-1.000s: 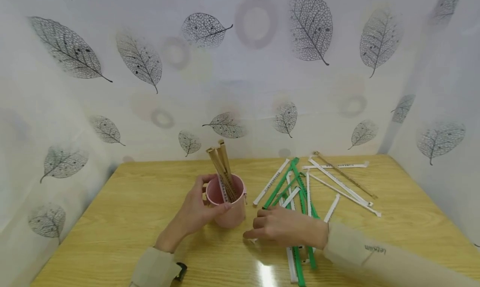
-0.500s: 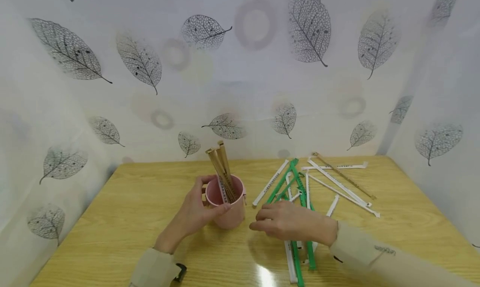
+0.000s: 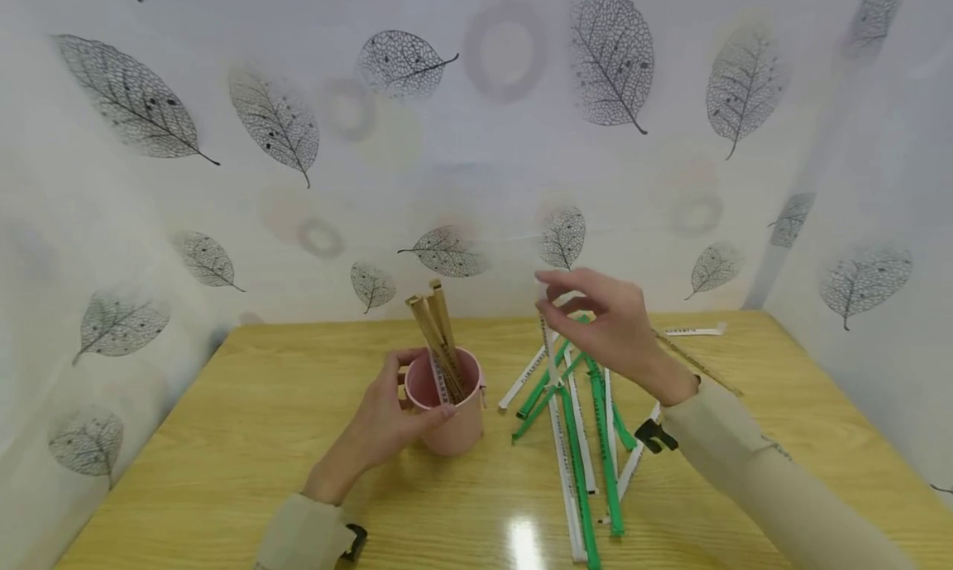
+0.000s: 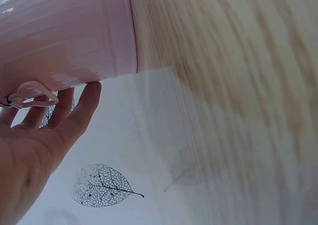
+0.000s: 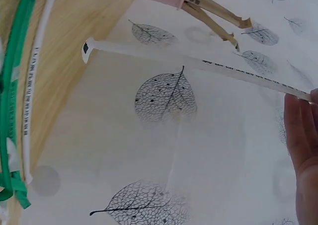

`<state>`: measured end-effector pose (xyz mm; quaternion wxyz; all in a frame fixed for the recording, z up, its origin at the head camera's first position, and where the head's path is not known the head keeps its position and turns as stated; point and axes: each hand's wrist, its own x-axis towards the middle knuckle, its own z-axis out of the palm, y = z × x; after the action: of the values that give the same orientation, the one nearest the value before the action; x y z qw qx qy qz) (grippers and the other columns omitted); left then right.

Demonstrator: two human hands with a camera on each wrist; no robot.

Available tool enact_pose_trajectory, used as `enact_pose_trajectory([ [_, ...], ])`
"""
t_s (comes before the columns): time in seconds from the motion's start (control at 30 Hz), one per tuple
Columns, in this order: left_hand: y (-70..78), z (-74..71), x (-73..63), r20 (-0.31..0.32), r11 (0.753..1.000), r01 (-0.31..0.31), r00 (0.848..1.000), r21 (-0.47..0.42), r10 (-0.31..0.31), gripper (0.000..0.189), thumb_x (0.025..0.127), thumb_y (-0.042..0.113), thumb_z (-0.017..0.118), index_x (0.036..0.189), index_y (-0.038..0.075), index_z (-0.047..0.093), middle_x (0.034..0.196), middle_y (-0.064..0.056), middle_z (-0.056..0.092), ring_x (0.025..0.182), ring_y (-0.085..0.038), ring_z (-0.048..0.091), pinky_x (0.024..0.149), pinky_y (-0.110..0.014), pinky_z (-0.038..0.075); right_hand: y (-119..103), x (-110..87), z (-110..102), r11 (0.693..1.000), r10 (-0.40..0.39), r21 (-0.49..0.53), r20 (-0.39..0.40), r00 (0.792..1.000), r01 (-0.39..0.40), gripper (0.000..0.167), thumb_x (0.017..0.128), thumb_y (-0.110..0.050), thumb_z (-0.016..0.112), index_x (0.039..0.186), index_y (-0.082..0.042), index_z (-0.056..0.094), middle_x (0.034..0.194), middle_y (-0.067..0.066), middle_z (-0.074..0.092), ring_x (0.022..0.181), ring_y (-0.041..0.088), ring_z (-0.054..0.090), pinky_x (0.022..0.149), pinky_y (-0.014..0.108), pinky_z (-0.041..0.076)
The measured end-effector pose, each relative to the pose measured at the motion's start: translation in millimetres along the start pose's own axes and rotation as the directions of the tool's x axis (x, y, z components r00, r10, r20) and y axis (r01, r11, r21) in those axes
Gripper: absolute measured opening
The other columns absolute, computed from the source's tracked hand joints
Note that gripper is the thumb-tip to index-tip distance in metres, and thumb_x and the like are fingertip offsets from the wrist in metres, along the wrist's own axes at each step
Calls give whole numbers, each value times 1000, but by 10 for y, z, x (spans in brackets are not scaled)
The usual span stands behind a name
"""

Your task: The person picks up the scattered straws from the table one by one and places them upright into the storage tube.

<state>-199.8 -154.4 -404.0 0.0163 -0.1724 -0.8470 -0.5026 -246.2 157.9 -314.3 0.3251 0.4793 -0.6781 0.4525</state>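
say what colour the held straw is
The straw is white with dark print, clearest in the right wrist view.

Cup (image 3: 457, 429) on table (image 3: 283, 404), sticks (image 3: 430, 330) inside, loose sticks (image 3: 605, 446) to its right, backdrop (image 3: 476, 189) behind.

The table (image 3: 246, 421) carries 1 cup (image 3: 456, 431) and wrapped straws (image 3: 604, 438).

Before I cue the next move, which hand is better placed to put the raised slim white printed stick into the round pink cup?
Likely the right hand: it pinches the stick by its upper end, while the left hand grips the cup.
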Motion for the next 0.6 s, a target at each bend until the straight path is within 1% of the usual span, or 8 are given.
enact_pose_trajectory([
  [0.1, -2, 8, -4, -3, 1000, -6, 1000, 4, 6, 79, 83, 32, 84, 145, 13, 39, 140, -15, 55, 123, -31, 59, 89, -30, 57, -41, 167, 49, 997, 40, 68, -55, 998, -36, 43, 75, 23, 73, 116, 10, 69, 101, 12, 74, 93, 6, 70, 70, 23, 61],
  [0.13, -3, 9, -3, -3, 1000, -6, 1000, 4, 6, 80, 83, 32, 84, 145, 13, 39, 140, -15, 55, 123, -31, 58, 89, -31, 57, -54, 225, 73, 995, 43, 89, -72, 996, -36, 41, 75, 24, 73, 114, 11, 69, 104, 12, 73, 93, 7, 71, 69, 24, 61],
  [0.2, -9, 14, 2, -1, 1000, -5, 1000, 4, 5, 80, 83, 33, 85, 145, 13, 39, 141, -15, 54, 123, -31, 58, 89, -31, 57, -85, 322, 114, 993, 59, 104, -95, 994, -49, 38, 77, 21, 73, 114, 12, 68, 110, 11, 71, 92, 9, 71, 70, 25, 62],
  [0.3, -8, 15, 3, 1, 1000, -1, 1000, 10, 1, 80, 83, 34, 84, 145, 14, 38, 141, -15, 54, 124, -31, 58, 89, -31, 56, -123, 428, 168, 994, 72, 94, -113, 991, -62, 31, 83, 12, 75, 113, 11, 69, 120, 18, 65, 89, 14, 73, 72, 27, 62],
  [0.37, -5, 9, 4, 1, 1000, 1, 1000, 15, -1, 80, 83, 34, 84, 145, 14, 38, 141, -14, 54, 124, -31, 58, 89, -31, 56, -141, 486, 202, 995, 74, 80, -125, 989, -64, 30, 84, 9, 76, 113, 10, 69, 124, 21, 62, 88, 15, 73, 73, 28, 63],
  [0.43, -2, 2, 4, -1, 1000, -1, 1000, 15, 1, 80, 83, 34, 84, 145, 14, 38, 141, -14, 54, 124, -31, 58, 89, -32, 56, -153, 538, 235, 996, 64, 77, -135, 989, -53, 31, 84, 10, 76, 113, 10, 69, 123, 24, 62, 90, 13, 73, 73, 29, 63],
  [0.6, 3, -12, -4, -4, 1000, -5, 1000, 21, 5, 79, 83, 33, 84, 146, 14, 39, 141, -13, 54, 123, -30, 58, 89, -32, 57, -181, 636, 319, 993, 37, 118, -141, 989, -20, 37, 80, 18, 73, 115, 17, 64, 107, 29, 66, 94, 4, 71, 70, 30, 63],
])
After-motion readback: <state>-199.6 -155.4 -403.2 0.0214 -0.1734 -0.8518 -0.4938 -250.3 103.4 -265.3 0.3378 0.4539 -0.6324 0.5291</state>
